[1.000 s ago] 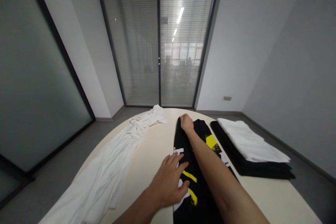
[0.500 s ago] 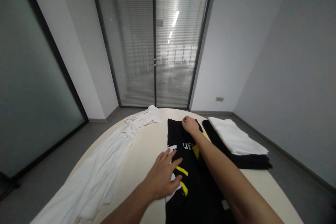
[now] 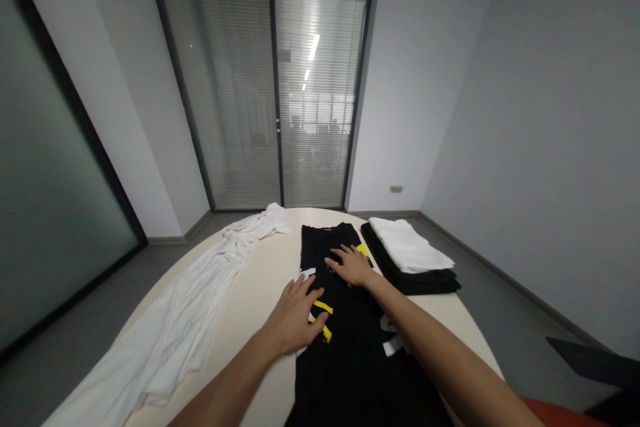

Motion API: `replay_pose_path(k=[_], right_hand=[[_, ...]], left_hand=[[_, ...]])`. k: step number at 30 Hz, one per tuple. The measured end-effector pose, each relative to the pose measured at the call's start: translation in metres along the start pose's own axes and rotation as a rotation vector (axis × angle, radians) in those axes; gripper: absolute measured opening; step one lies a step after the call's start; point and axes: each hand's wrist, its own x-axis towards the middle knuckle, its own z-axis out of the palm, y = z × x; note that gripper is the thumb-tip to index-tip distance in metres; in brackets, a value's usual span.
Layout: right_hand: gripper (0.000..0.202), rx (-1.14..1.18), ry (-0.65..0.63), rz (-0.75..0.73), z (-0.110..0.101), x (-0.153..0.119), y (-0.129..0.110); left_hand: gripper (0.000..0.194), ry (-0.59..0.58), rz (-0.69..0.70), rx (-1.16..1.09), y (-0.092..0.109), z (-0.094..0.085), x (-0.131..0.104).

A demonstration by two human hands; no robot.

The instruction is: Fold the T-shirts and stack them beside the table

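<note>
A black garment (image 3: 350, 360) with yellow and white print lies lengthwise on the pale round table (image 3: 250, 307), its narrow end away from me. My left hand (image 3: 295, 317) rests on its left edge with fingers spread, over the print. Farther up and to the right, my right hand (image 3: 351, 265) lies on the cloth beside a yellow patch, fingers apart, holding nothing. The part of the garment under my palms and right forearm is hidden.
A rumpled white garment (image 3: 185, 307) stretches along the table's left side. At the right edge sits a folded white cloth (image 3: 410, 247) on folded black cloth (image 3: 425, 282). Something red (image 3: 560, 412) shows at bottom right.
My right hand has let go of the garment's far edge and come back toward me, now spread on the cloth. My left hand stays on the left edge. The view has turned slightly right.
</note>
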Motion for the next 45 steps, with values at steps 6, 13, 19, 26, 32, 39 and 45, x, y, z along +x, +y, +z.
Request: replay_pose_path(k=[6, 13, 19, 26, 32, 39, 45], right_hand=[[0.069, 0.061, 0.024, 0.066, 0.004, 0.013, -0.020], [0.057, 0.019, -0.164, 0.033, 0.012, 0.033, -0.032], [0.058, 0.001, -0.167, 0.061, 0.021, 0.044, -0.032], [0.059, 0.007, -0.173, 0.104, 0.021, 0.068, -0.034], [0.059, 0.015, -0.164, 0.153, 0.021, 0.096, -0.033], [0.058, 0.069, -0.104, 0.134, 0.018, 0.104, -0.029], [0.046, 0.097, 0.043, -0.020, -0.003, 0.063, -0.014]], left_hand=[[0.053, 0.001, -0.011, 0.006, 0.002, 0.001, -0.001], [0.048, 0.034, -0.007, -0.015, -0.003, 0.005, 0.001], [0.046, 0.125, -0.033, -0.036, -0.004, 0.009, 0.004], [0.040, 0.254, -0.107, -0.105, -0.009, 0.009, 0.009], [0.021, 0.242, -0.124, -0.123, -0.009, -0.008, 0.007], [0.019, -0.034, -0.264, -0.035, 0.013, -0.038, -0.005], [0.027, -0.311, -0.276, 0.106, 0.033, -0.061, -0.021]])
